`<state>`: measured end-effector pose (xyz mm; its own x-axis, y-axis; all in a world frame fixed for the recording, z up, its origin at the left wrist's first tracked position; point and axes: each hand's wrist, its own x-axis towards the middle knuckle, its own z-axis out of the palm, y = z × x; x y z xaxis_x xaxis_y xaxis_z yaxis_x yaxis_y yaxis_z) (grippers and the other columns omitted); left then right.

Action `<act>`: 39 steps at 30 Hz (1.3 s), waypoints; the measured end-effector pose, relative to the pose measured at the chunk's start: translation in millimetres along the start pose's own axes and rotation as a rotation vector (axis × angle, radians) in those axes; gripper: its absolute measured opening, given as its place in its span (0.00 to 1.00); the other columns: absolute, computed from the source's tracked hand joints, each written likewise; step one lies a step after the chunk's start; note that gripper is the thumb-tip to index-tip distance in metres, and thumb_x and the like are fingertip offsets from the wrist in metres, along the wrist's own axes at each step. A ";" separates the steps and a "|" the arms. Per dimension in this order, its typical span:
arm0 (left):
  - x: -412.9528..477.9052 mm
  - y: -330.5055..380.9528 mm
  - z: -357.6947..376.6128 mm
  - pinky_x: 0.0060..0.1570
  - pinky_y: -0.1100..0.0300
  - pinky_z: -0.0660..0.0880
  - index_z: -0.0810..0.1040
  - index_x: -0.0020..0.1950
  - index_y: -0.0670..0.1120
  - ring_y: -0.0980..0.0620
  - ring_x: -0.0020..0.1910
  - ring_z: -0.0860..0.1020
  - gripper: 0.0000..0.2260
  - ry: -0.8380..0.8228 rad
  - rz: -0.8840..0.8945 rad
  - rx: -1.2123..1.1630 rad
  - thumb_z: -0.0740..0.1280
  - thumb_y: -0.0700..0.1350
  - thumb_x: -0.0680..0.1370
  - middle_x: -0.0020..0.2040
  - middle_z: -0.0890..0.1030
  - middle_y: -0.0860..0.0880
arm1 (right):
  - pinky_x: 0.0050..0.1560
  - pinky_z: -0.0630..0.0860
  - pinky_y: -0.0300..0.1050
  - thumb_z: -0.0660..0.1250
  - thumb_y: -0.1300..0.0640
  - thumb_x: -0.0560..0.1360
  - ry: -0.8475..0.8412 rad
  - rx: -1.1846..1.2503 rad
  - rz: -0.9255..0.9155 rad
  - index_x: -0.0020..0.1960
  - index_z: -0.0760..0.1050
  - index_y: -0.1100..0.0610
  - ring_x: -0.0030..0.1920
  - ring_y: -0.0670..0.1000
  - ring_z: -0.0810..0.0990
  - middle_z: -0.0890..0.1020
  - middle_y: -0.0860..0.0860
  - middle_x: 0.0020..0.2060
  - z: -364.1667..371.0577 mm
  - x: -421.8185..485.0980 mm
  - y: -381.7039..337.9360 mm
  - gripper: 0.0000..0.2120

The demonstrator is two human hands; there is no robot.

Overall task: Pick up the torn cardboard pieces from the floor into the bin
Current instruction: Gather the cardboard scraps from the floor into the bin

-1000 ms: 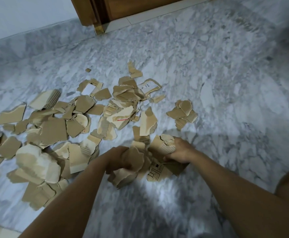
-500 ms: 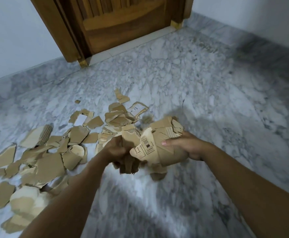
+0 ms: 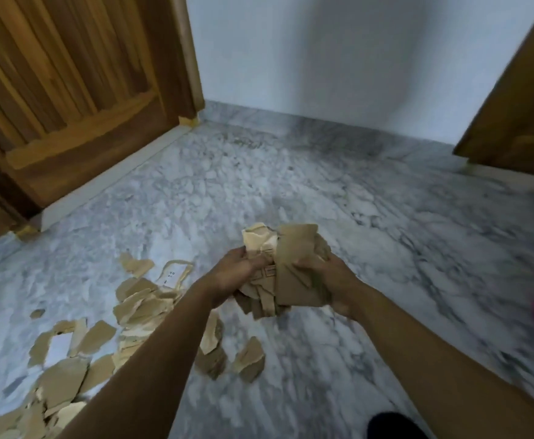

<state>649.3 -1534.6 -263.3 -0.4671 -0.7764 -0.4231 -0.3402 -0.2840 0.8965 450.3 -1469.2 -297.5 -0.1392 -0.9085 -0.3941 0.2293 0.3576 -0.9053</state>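
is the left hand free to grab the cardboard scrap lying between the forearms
Probably not: the left hand and right hand both grip the cardboard bundle, though nothing covers the scrap.

Both bare forearms reach forward from the lower corners of the view and converge in the middle. The left forearm (image 3: 151, 353) runs up and to the right, the right forearm (image 3: 433, 343) up and to the left. The left hand (image 3: 235, 275) shows its back, fingers curled inward round the left side of a bundle of torn cardboard pieces (image 3: 291, 280). The right hand (image 3: 330, 280) faces it, thumb on top and fingers wrapped underneath, clamping the bundle's right side.
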 end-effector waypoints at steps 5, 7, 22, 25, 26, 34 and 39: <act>10.1 56.6 59.3 0.55 0.51 0.80 0.79 0.63 0.45 0.48 0.52 0.84 0.13 -0.180 0.120 0.140 0.66 0.47 0.80 0.55 0.85 0.46 | 0.41 0.82 0.49 0.69 0.59 0.78 0.131 0.084 -0.029 0.64 0.79 0.53 0.49 0.55 0.86 0.86 0.54 0.52 -52.7 -48.1 -37.6 0.15; 12.7 80.4 84.4 0.58 0.46 0.79 0.79 0.63 0.46 0.46 0.53 0.84 0.15 -0.240 0.148 0.162 0.66 0.50 0.80 0.55 0.85 0.45 | 0.42 0.82 0.49 0.70 0.59 0.77 0.179 0.094 -0.040 0.64 0.79 0.54 0.51 0.56 0.86 0.86 0.55 0.54 -81.8 -67.2 -54.2 0.16; 62.7 237.7 422.3 0.59 0.44 0.78 0.77 0.65 0.47 0.42 0.58 0.80 0.28 -0.373 0.189 0.140 0.72 0.59 0.68 0.60 0.82 0.44 | 0.38 0.82 0.49 0.77 0.50 0.71 0.616 0.194 -0.139 0.68 0.71 0.50 0.55 0.58 0.82 0.81 0.56 0.58 -402.0 -189.5 -148.4 0.28; 69.0 256.2 504.8 0.38 0.54 0.79 0.78 0.61 0.42 0.43 0.45 0.83 0.14 -0.440 0.171 0.145 0.66 0.49 0.79 0.50 0.85 0.40 | 0.40 0.83 0.49 0.75 0.50 0.73 0.705 0.242 -0.156 0.66 0.75 0.51 0.55 0.58 0.83 0.83 0.57 0.57 -473.1 -220.8 -150.3 0.23; 70.9 260.5 529.2 0.37 0.55 0.78 0.77 0.60 0.41 0.44 0.43 0.83 0.13 -0.445 0.164 0.145 0.65 0.47 0.80 0.48 0.84 0.40 | 0.43 0.84 0.52 0.74 0.50 0.74 0.742 0.250 -0.151 0.65 0.76 0.52 0.55 0.58 0.83 0.83 0.57 0.56 -493.5 -228.8 -149.9 0.21; 87.9 252.4 645.7 0.52 0.49 0.80 0.70 0.72 0.47 0.44 0.51 0.80 0.23 -0.410 0.216 0.196 0.69 0.49 0.78 0.56 0.80 0.43 | 0.71 0.66 0.50 0.67 0.44 0.79 1.023 0.001 -0.004 0.82 0.49 0.57 0.75 0.59 0.65 0.62 0.55 0.78 -603.1 -276.0 -123.3 0.41; 83.9 241.1 648.1 0.46 0.53 0.78 0.72 0.71 0.47 0.46 0.46 0.77 0.20 -0.393 0.231 0.254 0.68 0.47 0.80 0.51 0.79 0.42 | 0.74 0.65 0.57 0.66 0.41 0.79 0.972 -0.044 0.051 0.81 0.55 0.53 0.75 0.60 0.65 0.61 0.55 0.79 -617.6 -288.1 -112.2 0.38</act>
<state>-0.8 -1303.5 -167.9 -0.8080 -0.5187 -0.2793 -0.3565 0.0529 0.9328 -130.3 -1113.9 -180.3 -0.8692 -0.3237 -0.3737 0.2236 0.4169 -0.8810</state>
